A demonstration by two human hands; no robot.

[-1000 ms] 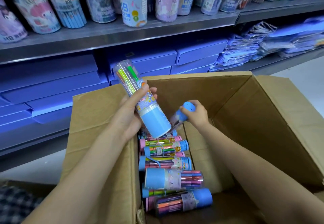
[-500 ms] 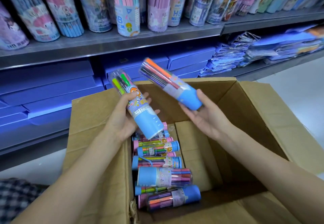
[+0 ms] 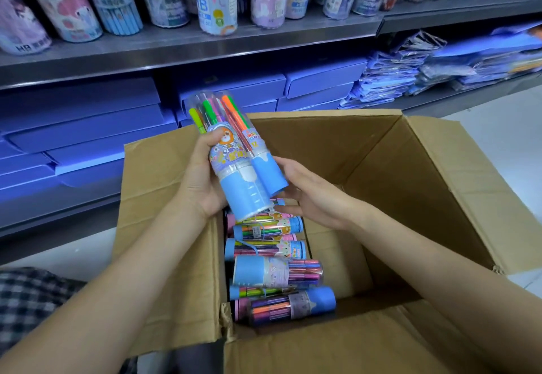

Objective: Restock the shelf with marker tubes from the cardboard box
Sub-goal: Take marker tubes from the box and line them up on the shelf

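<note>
1. Our left grip (image 3: 202, 180) curls around two marker tubes (image 3: 234, 165) held side by side above the cardboard box (image 3: 440, 186); our right grip (image 3: 311, 195) steadies them with fingers spread flat
2. We judge gathering is done; next comes lifting them to the shelf (image 3: 187, 51)
3. Pencil tubs (image 3: 217, 1) crowd that ledge, so open room looks tight
</note>
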